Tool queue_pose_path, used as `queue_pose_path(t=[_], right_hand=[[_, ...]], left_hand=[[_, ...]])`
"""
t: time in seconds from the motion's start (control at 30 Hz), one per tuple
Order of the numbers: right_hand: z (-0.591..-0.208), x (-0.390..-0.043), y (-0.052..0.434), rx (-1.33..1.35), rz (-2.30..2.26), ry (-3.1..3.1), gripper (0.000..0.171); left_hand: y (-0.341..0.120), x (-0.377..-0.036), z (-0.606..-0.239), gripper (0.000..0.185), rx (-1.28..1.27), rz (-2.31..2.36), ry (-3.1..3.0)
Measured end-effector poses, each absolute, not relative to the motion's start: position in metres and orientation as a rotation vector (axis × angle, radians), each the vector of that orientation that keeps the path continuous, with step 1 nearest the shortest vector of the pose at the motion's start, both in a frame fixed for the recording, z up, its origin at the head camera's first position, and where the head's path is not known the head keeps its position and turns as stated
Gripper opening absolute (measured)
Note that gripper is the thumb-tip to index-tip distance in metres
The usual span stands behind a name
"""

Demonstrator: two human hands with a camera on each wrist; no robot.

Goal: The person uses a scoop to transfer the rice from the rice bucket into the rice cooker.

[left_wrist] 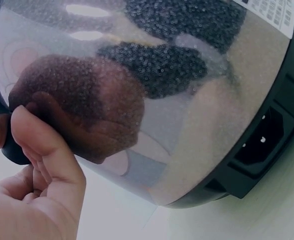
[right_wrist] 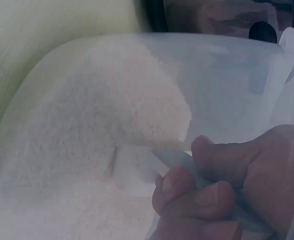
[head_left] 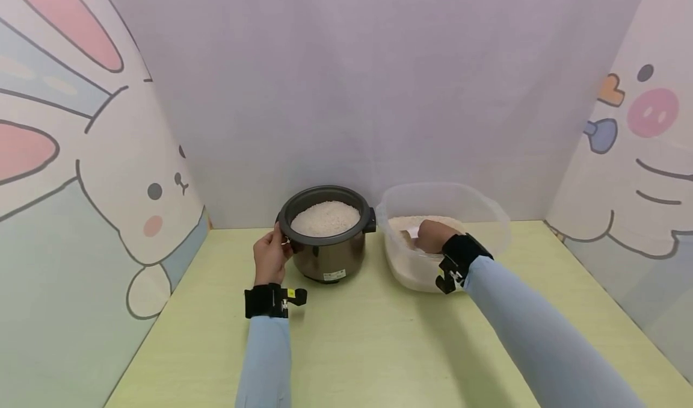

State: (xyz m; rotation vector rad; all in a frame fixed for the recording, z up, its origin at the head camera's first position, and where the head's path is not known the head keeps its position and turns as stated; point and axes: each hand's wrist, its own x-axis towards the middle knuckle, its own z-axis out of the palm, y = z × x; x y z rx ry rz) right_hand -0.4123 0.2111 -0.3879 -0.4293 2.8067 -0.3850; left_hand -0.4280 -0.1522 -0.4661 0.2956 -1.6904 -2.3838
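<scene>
Your left hand point(head_left: 270, 256) pinches the rice cooker point(head_left: 326, 234) handle; cooker upright on the bench point(head_left: 379, 336). Your right hand point(head_left: 431, 235), inside the tub point(head_left: 487, 215), grips a clear scoop point(right_wrist: 174, 159), pointing into the rice point(right_wrist: 87, 150).

My work sits on a pale green table point(head_left: 379, 348). At my nine o'clock stands a wall panel with a cartoon rabbit point(head_left: 97, 173), at three o'clock a panel with a pink-cheeked cartoon face point(head_left: 644, 155), and at twelve o'clock a plain lilac backdrop point(head_left: 368, 83).
</scene>
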Motion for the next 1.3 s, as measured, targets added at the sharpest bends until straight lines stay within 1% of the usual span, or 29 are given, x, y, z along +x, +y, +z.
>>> queue_pose_path(t=[0.07, 0.27, 0.43, 0.6, 0.67, 0.8, 0.83, 0.93, 1.03, 1.3], right_hand=[[-0.388, -0.411, 0.209, -0.388, -0.474, 2.793, 0.059], [-0.393, -0.409, 0.208, -0.145, -0.850, 2.674, 0.054], [-0.396, -0.406, 0.210, -0.104, -1.110, 2.601, 0.054], [-0.394, -0.402, 0.207, -0.100, -1.277, 2.572, 0.053], [-0.394, -0.402, 0.208, -0.083, -1.327, 2.563, 0.049], [-0.395, -0.404, 0.211, -0.045, -1.410, 2.549, 0.034], [-0.395, -0.404, 0.212, -0.032, -1.427, 2.539, 0.034], [-0.393, -0.403, 0.213, 0.009, -1.459, 2.505, 0.041], [-0.391, -0.401, 0.215, 0.039, -1.501, 2.453, 0.045], [-0.393, -0.404, 0.221, 0.130, -1.718, 2.229, 0.041]], left_hand=[[-0.152, -0.428, -0.467, 0.040, 0.291, -2.378, -1.693], [-0.151, -0.430, -0.469, 0.041, 0.282, -2.365, -1.700], [-0.153, -0.430, -0.469, 0.044, 0.276, -2.357, -1.711], [-0.153, -0.429, -0.468, 0.042, 0.289, -2.365, -1.708], [-0.152, -0.429, -0.467, 0.041, 0.291, -2.365, -1.703], [-0.151, -0.428, -0.467, 0.038, 0.300, -2.368, -1.692], [-0.151, -0.428, -0.466, 0.038, 0.299, -2.369, -1.692], [-0.151, -0.428, -0.466, 0.037, 0.296, -2.376, -1.688], [-0.150, -0.427, -0.466, 0.037, 0.289, -2.381, -1.680], [-0.151, -0.426, -0.466, 0.037, 0.301, -2.376, -1.681]])
